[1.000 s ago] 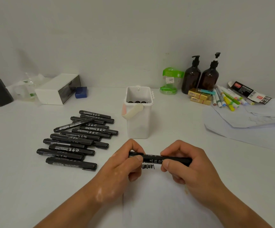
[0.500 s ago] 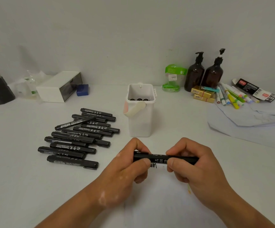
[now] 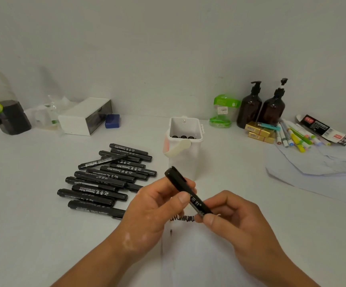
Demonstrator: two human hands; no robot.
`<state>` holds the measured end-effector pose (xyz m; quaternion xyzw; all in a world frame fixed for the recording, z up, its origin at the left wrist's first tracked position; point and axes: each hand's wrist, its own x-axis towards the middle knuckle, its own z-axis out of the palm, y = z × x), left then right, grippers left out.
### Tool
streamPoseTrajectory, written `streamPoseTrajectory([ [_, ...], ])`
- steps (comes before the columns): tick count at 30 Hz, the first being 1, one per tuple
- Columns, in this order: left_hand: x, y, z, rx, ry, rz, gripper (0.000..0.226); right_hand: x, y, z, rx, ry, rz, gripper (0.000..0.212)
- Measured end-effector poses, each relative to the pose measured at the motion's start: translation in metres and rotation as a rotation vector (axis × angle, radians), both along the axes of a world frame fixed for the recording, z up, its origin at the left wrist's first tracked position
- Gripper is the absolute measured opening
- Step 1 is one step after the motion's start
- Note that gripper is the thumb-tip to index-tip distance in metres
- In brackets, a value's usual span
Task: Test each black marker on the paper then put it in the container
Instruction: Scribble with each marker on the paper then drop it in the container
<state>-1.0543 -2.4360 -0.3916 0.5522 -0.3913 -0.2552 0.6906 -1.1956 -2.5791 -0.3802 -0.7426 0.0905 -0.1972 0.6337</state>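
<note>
A capped black marker [image 3: 185, 189] is tilted, its top end pointing up and left toward the white container [image 3: 185, 154]. My left hand [image 3: 157, 206] pinches its upper half between thumb and fingers. My right hand [image 3: 236, 220] pinches its lower end. Below them lies a white paper sheet [image 3: 199, 262] with a black scribble [image 3: 182, 218]. The container holds three markers, seen as dark ends. A pile of several black markers [image 3: 108, 179] lies on the table to the left.
At the back stand a white box [image 3: 85, 116], a blue block [image 3: 112, 120], a bottle with dark liquid [image 3: 4, 108], a green package [image 3: 223, 111] and two brown pump bottles [image 3: 261, 104]. Coloured pens [image 3: 294, 135] and loose papers [image 3: 321, 168] lie at the right.
The marker was held level between both hands; now its left end has swung up toward the container. The head camera has tilted, so the scene sits lower in view.
</note>
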Motion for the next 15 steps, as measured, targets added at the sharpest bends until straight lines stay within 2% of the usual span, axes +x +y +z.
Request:
streamPoseTrajectory([
  [4,-0.003,0.000,0.005,0.031,-0.082,0.066,0.023,0.003,0.003,-0.002,-0.190,0.025,-0.079,0.016],
  [6,-0.003,0.002,0.008,0.079,-0.153,0.108,0.022,0.002,0.001,-0.002,-0.149,-0.007,-0.144,0.012],
  [9,0.000,0.004,0.005,0.229,-0.398,0.156,0.023,-0.001,-0.002,0.002,-0.044,-0.037,-0.131,0.021],
  [11,-0.002,0.004,0.003,0.266,-0.494,0.164,0.021,-0.002,-0.001,0.006,-0.040,-0.034,-0.119,0.032],
  [13,-0.003,0.004,0.002,0.275,-0.575,0.173,0.023,-0.001,0.000,0.010,-0.113,-0.011,-0.140,0.031],
  [15,-0.002,0.006,0.003,0.273,-0.613,0.178,0.026,-0.001,0.002,0.013,-0.251,0.027,-0.174,0.020],
])
